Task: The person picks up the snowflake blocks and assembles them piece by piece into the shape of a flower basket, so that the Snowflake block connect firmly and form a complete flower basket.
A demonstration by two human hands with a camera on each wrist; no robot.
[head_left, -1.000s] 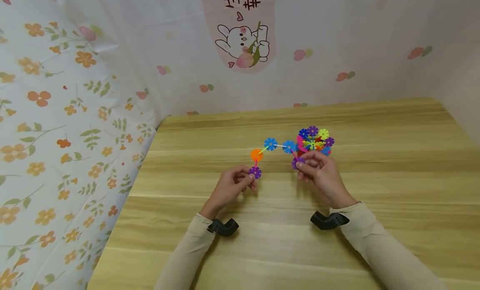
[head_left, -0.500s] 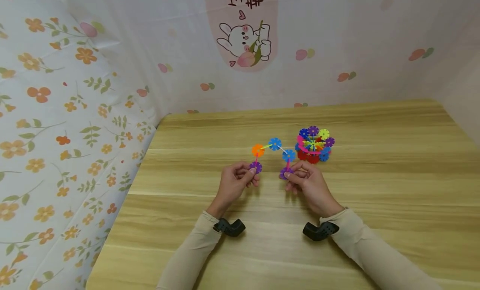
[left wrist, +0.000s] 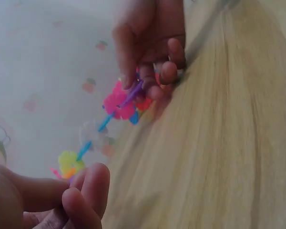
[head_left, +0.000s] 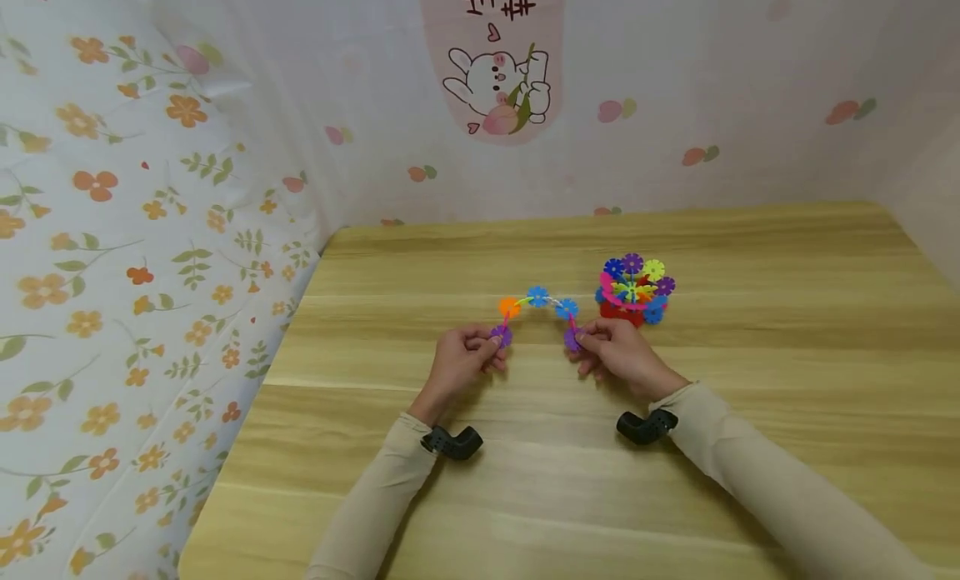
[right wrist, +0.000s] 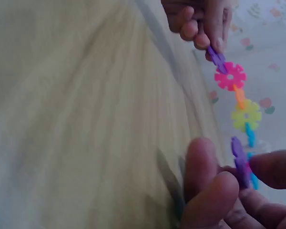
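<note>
A chain of interlocking snowflake discs (head_left: 537, 296) arches between my two hands, its flat discs joined edge to edge by others set crosswise. My left hand (head_left: 461, 362) pinches the purple disc (head_left: 502, 337) at one end between thumb and fingers. At the other end, my right hand (head_left: 624, 355) pinches a second purple disc (right wrist: 240, 162). Pink, yellow and clear pieces of the chain show between the hands in both wrist views; in the right wrist view, a pink disc (right wrist: 230, 76) adjoins the left-hand purple one. Fingers partly cover both end discs.
Just beyond my right hand, a round flower-like build of many coloured snowflake discs (head_left: 633, 290) stands on the wooden table (head_left: 420, 267). A white printed cloth (head_left: 360, 172) hangs behind the table, and a flowered one (head_left: 172, 313) hangs along its left side.
My right hand has moved left and slightly nearer to me, away from the flower-like build. The chain's ends are closer together, and its lopsided line is now a more even arch. Both grips stay.
</note>
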